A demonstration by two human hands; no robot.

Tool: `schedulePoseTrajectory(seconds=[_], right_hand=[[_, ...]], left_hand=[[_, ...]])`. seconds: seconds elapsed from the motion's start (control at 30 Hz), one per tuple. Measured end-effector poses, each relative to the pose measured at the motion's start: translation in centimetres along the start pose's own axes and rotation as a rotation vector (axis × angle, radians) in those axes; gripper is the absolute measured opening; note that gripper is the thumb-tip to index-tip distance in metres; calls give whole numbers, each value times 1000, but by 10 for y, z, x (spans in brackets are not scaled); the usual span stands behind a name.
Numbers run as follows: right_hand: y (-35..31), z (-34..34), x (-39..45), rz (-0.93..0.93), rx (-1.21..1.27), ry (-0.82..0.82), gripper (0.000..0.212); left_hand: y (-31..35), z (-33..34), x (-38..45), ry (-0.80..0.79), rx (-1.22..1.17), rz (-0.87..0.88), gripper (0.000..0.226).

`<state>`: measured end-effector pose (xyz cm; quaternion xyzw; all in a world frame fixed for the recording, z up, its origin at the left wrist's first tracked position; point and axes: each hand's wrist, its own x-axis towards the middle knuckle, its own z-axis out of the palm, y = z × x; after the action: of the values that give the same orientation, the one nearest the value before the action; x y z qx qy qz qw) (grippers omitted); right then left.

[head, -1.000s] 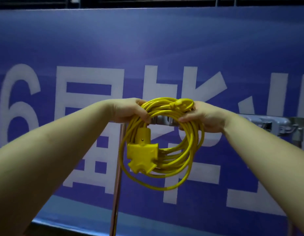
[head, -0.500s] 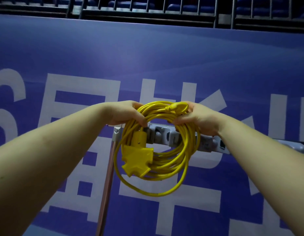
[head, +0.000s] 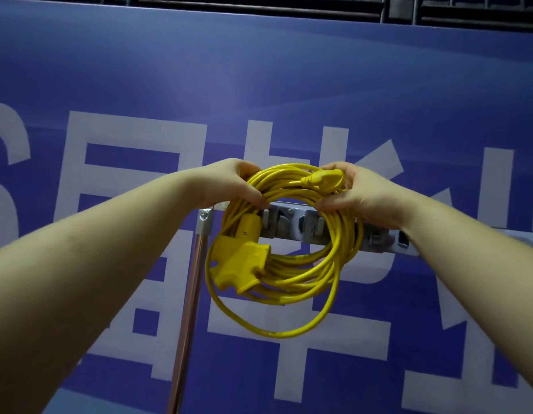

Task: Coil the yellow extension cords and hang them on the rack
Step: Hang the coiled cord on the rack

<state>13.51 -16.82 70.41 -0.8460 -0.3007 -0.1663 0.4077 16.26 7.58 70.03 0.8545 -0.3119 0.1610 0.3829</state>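
A coiled yellow extension cord (head: 292,291) hangs in front of the grey rack bar (head: 292,224), its loops drooping below the bar. My left hand (head: 229,182) grips the top left of the coil. My right hand (head: 361,195) grips the top right, with the yellow plug (head: 322,179) held against the loops. The yellow three-way socket block (head: 241,264) dangles at the coil's lower left. Grey hooks on the bar show through the middle of the coil.
The rack's copper-coloured upright pole (head: 187,318) runs down from a grey corner joint (head: 205,219) at the bar's left end. Behind stands a blue banner (head: 259,85) with large white characters. Dark railings (head: 259,4) run along the top.
Both hands have kept their hold on the coil. More of the grey bar and its hooks is visible behind the coil than a second ago, and the view has shifted slightly.
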Motion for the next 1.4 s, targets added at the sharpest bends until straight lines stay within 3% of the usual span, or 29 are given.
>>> schedulePoseTrajectory(seconds=[0.17,0.37,0.5,0.6,0.73,0.9,1.17,1.4], right_hand=[[-2,1,-6,5,-101,-6,56],[-1,-2,-14,33,-118,-17,45],[-1,-4,-21,33,-135,-48,25],[-1,-1,-27,14,-207,-4,30],[1,11,-37,-177,-360,217,68],[5,17,-52,-382,-665,258,47],[-3,29,-64,-305,-599,335,36],[-4,37,-75,-216,-597,341,33]], left_hand=[[-1,4,-6,22,39,21,36],[-2,11,-13,51,70,32,41],[-5,12,-22,142,-4,64,57],[-8,18,-30,217,-43,112,52],[-10,24,-37,245,-32,127,47],[-5,27,-46,216,-9,119,54],[-1,34,-63,109,-152,67,50],[2,49,-69,209,-31,37,48]])
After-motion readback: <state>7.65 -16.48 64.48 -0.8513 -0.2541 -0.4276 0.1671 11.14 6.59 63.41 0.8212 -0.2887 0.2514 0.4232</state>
